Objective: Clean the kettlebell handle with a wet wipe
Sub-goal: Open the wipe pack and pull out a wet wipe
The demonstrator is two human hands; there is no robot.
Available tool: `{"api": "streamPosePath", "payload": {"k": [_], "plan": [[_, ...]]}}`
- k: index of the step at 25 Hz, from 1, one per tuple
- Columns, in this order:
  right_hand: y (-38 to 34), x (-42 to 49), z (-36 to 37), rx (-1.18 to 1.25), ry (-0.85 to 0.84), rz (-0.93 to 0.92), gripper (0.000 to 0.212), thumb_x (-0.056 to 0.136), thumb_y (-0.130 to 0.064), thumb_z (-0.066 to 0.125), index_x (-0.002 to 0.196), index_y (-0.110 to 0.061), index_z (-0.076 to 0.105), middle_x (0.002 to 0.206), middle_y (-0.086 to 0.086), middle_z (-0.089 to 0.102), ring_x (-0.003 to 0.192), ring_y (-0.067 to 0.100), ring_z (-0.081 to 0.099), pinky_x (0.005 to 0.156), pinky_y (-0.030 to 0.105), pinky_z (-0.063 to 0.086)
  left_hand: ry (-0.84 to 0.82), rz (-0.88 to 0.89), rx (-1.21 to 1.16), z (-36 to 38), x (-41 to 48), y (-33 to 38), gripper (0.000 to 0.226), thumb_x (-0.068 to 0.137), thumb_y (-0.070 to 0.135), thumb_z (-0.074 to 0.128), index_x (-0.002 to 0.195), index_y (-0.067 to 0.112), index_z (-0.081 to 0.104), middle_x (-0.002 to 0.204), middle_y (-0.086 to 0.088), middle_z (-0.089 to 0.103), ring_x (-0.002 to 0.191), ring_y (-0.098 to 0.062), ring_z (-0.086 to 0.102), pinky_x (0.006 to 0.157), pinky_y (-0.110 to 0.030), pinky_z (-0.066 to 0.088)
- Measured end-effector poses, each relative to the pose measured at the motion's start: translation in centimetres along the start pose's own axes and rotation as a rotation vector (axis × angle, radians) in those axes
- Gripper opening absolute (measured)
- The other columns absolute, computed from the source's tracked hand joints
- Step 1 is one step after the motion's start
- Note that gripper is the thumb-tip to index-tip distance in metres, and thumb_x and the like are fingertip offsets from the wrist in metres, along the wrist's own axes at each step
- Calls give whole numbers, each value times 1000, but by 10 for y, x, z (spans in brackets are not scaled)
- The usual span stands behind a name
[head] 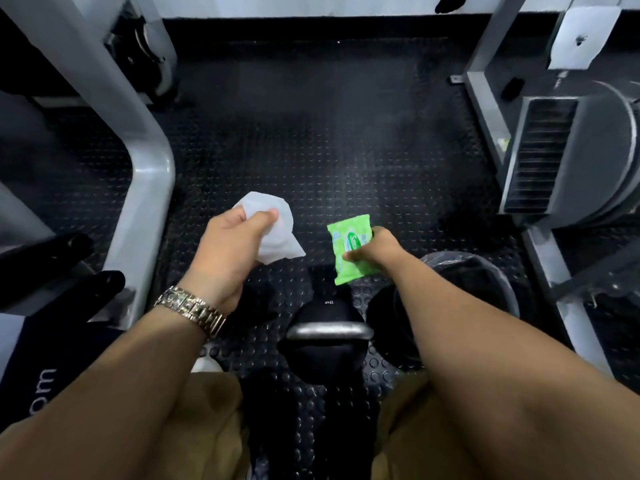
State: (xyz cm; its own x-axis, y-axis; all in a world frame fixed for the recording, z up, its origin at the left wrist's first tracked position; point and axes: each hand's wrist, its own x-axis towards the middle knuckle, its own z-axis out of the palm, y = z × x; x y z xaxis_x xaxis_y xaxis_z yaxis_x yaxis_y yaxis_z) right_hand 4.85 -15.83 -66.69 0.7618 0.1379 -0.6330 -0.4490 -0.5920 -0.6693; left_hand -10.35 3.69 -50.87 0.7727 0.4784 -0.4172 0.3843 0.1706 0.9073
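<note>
A black kettlebell (323, 355) with a bare grey metal handle (329, 331) stands on the studded rubber floor between my knees. My left hand (227, 252) holds a crumpled white wet wipe (280, 233) above and to the left of the kettlebell, apart from the handle. My right hand (375, 247) grips a green pack of wipes (349, 251) just above the far side of the kettlebell. Neither hand touches the kettlebell.
A grey machine frame (145, 174) runs down the left, with black pads (69, 278) beside it. Another grey frame and a dark weight housing (568, 157) stand on the right. A black bin with a plastic liner (481, 282) sits right of the kettlebell.
</note>
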Motion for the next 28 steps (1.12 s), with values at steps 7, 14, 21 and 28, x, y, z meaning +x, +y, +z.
{"api": "streamPosePath", "payload": {"k": [7,14,21,28], "plan": [[40,74,18,-409,49,39,48,81,-18,76,123,-8,56,119,10,68,106,28,66,81,29,50,-91,27,104,14,6,3,16,98,27,68,98,16,80,98,-13,79,100,-40,74,100,-63,53],[99,124,51,-234,177,205,46,81,-14,80,122,-7,61,120,13,68,112,31,65,89,32,51,-119,-75,42,17,15,15,20,97,25,66,102,13,80,102,-16,79,101,-38,75,103,-61,51],[110,152,59,-123,138,258,41,83,-9,77,121,-4,63,116,16,70,107,32,67,92,38,55,-118,-128,35,22,31,16,20,97,22,65,105,10,79,104,-17,78,102,-38,75,102,-58,53],[112,166,59,-187,81,364,37,91,-10,63,124,7,58,104,14,59,97,30,60,78,36,48,-120,-127,48,20,38,15,22,98,21,64,108,7,78,106,-20,77,104,-41,73,102,-62,52]]}}
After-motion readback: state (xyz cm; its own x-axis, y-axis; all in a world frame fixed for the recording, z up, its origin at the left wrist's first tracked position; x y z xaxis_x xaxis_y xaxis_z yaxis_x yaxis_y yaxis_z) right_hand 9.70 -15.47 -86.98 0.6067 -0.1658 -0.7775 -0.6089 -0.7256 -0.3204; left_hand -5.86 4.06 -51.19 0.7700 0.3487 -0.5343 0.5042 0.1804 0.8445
